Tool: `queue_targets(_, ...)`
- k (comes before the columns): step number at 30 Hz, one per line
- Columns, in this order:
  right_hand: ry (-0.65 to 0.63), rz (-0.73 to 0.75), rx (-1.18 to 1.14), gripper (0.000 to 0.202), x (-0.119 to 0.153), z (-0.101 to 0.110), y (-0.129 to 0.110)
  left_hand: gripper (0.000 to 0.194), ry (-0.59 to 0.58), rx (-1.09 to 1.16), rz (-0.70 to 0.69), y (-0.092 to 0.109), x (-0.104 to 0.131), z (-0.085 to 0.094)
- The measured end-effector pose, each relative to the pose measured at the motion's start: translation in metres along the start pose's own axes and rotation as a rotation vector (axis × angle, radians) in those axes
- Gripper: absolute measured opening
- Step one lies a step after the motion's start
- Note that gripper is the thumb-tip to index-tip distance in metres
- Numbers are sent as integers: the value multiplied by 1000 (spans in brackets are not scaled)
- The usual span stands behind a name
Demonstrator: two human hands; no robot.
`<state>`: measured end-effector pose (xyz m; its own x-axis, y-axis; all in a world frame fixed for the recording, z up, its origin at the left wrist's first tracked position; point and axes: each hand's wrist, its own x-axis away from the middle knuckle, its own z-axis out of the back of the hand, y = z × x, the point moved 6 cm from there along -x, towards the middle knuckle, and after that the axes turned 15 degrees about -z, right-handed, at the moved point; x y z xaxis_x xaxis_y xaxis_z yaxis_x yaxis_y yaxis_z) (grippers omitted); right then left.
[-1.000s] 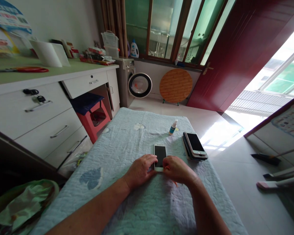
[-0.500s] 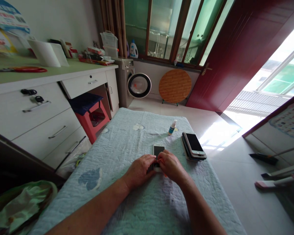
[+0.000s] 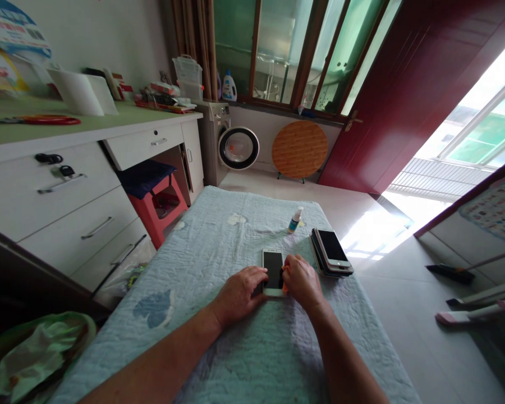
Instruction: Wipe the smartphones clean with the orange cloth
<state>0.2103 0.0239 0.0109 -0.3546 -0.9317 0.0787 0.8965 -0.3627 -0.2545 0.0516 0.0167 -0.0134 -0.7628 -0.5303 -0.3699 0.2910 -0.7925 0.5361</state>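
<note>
A white smartphone [image 3: 273, 266] with a dark screen lies face up on the quilted light-blue cover [image 3: 202, 252]. My left hand [image 3: 242, 287] rests along its left edge, fingers bent, thumb and fingertips against the phone. At the phone's right edge is my right hand [image 3: 302, 280], its fingers pinched on a small orange piece [image 3: 285, 276] that is mostly hidden, so its kind cannot be told. Beyond my right hand sits a stack of phones [image 3: 331, 252], a white one on top. A small spray bottle [image 3: 295, 220] with a white cap stands farther back.
Along the left runs a desk [image 3: 151, 126] with drawers, bearing a paper roll [image 3: 82, 92] and red-handled scissors [image 3: 46, 120]. A red stool [image 3: 162, 207] is tucked beneath. Behind stand an open washing machine [image 3: 212, 134] and a round wooden board [image 3: 299, 148]. A bin [image 3: 37, 353] is at lower left.
My right hand has moved right, from over the phone's screen to its right edge, uncovering the screen and showing more of the orange piece. My left hand has stayed at the phone's left edge.
</note>
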Motion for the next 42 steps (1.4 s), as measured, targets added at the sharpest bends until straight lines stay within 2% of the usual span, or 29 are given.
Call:
queue_targets(6,-20,-15,15,12,1,-1,1,30,2,13,11,0,0,0)
queue_targets(12,-37,40,40,9,8,-2,-5,32,12,20,4,-1,-1,-1)
queue_targets(20,-166,311,11,7,28,-8,-25,33,16,25,5,1,0,1)
queue_targets(23,-188,344,-32,6,29,-9,-25,31,13,31,6,2,-1,1)
queue_targets(28,-112,285,-150,9,15,-11,-18,31,17,41,-8,3,-2,2)
queue_targets(36,126,242,-268,14,-10,-17,-14,27,5,17,-7,5,-2,4)
queue_targets(42,186,212,-297,16,-20,-18,-12,30,-8,16,0,4,-2,3)
